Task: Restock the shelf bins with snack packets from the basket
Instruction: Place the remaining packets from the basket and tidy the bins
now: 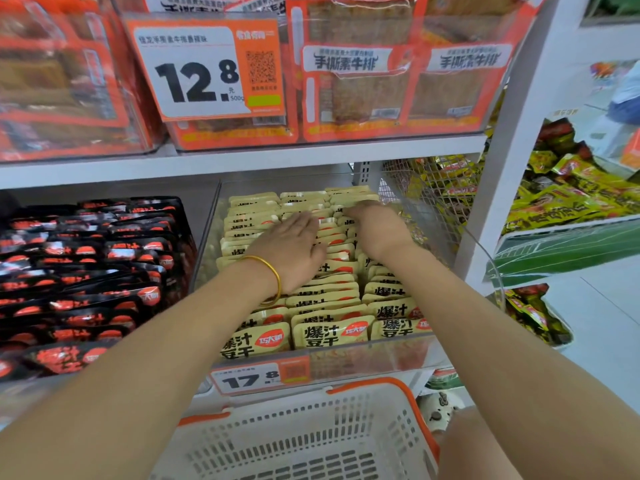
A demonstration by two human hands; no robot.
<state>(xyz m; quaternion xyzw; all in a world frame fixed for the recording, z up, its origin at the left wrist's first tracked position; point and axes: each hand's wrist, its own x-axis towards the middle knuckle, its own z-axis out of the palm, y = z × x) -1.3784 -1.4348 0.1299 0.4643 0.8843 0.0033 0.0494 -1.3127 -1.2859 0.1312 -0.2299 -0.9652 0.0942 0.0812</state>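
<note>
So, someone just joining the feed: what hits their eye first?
Both hands are in the clear middle bin. The left hand lies flat on the rows of yellow packets, and the right hand reaches into the back rows beside it. Above, a big 12.8 price tag fronts the orange packs, and the white basket with an orange rim fills the bottom foreground.

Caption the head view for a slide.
Left hand flat on the yellow packets in the clear bin, right hand among them farther back; white basket below.
</note>
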